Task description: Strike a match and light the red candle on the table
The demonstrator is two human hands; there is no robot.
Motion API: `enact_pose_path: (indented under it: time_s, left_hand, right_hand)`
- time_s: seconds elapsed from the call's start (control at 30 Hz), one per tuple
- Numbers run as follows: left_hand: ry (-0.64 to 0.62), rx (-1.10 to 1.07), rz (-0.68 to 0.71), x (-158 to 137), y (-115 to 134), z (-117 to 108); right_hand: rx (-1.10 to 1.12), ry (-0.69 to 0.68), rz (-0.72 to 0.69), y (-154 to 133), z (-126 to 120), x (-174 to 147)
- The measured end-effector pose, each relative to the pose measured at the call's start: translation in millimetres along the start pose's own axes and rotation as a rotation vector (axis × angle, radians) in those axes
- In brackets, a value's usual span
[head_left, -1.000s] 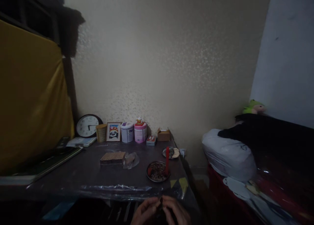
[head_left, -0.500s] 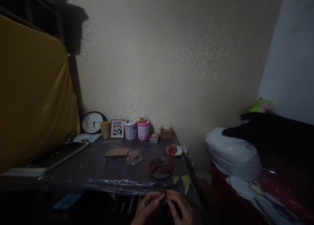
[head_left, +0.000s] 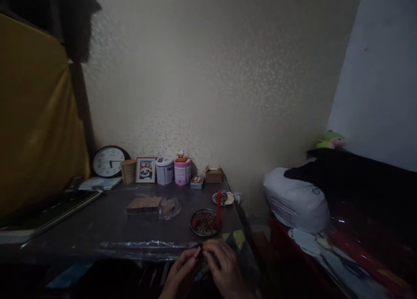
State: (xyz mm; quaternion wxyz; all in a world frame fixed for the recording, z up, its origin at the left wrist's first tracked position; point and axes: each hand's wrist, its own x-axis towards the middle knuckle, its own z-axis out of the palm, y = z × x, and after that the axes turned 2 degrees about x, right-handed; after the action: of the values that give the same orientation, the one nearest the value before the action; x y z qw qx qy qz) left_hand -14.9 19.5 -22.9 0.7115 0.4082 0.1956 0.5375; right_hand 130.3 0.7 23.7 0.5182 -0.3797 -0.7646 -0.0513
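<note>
Low in the view, at the table's front edge, my left hand (head_left: 181,267) pinches a small tan, matchbox-like piece (head_left: 197,252) between thumb and fingers. Just beside it, my right hand (head_left: 223,263) has its fingers bent together at the piece's other end, over something dark. Exactly what the right fingertips grip is hidden. Beyond the hands lies a round metal plate (head_left: 192,230) of dark and pale bits, with a red spoon (head_left: 218,210) in it. A smaller plate (head_left: 214,201) behind holds similar bits and pale sticks (head_left: 230,198).
A packed row of thin tan pieces (head_left: 144,204) lies mid-table beside a clear plastic bag (head_left: 171,207). Yellow scraps (head_left: 238,238) rest near the right edge. Along the wall stand a clock (head_left: 109,161), framed picture (head_left: 145,170), canisters (head_left: 182,172) and a cardboard box (head_left: 213,175).
The view has turned slightly right, so everything sits further left. My right hand has tipped over more, its fingers closer above the tan piece, which now points more upright.
</note>
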Motion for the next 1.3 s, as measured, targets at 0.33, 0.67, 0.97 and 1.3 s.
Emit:
enact_pose_path:
  time_s: [0.33, 0.67, 0.97, 1.3]
  left_hand:
    - [0.100, 0.018, -0.026, -2, 1, 4]
    - [0.169, -0.069, -0.095, -5, 4, 3]
    - [0.144, -0.013, -0.053, -10, 10, 11]
    - [0.123, 0.055, -0.052, -12, 14, 15]
  right_hand:
    - [0.048, -0.005, -0.008, 7, -1, -12]
    - [0.066, -0.005, 0.013, 1, -4, -12]
    - [0.078, -0.002, 0.014, 0, -6, -11]
    - [0.052, 0.013, 0.046, 1, -7, -13]
